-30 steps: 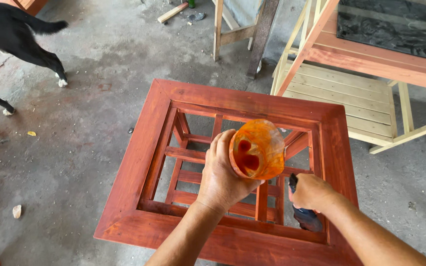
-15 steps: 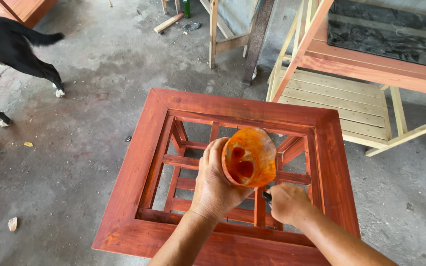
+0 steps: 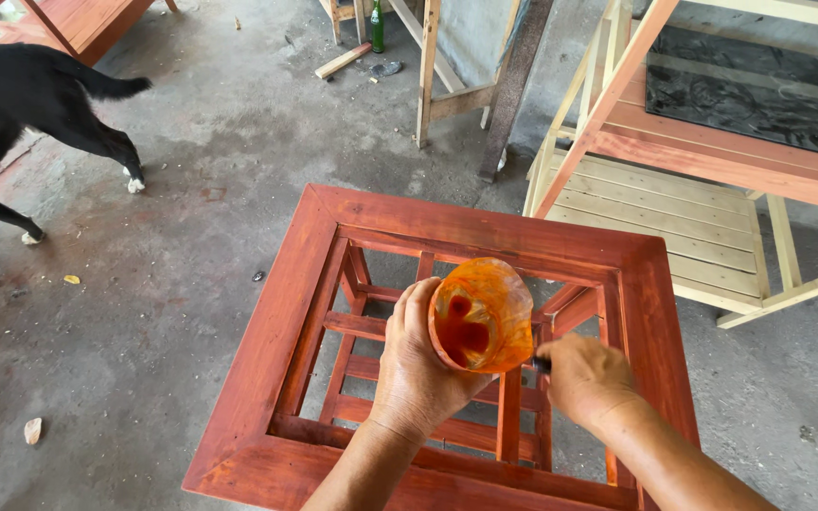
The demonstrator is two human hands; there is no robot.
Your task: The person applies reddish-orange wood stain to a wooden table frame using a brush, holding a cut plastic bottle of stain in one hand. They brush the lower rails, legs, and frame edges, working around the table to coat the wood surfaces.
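My left hand (image 3: 416,364) grips an orange-stained plastic cup (image 3: 481,315) with red stain pooled inside, tilted toward me above a red-stained wooden table frame (image 3: 281,312). My right hand (image 3: 584,378) is closed around a dark brush handle (image 3: 542,362) right beside the cup; the brush's bristles are hidden. Both hands hover over the frame's open top, above its lower slatted shelf (image 3: 357,326).
A black dog (image 3: 21,104) stands at the far left on the concrete floor. Unfinished pale wooden furniture (image 3: 674,208) stands at the right, close to the frame. A green bottle (image 3: 378,26) and wood scraps lie at the back.
My right hand rose from low inside the frame up to the cup's side. The cup stayed in my left hand.
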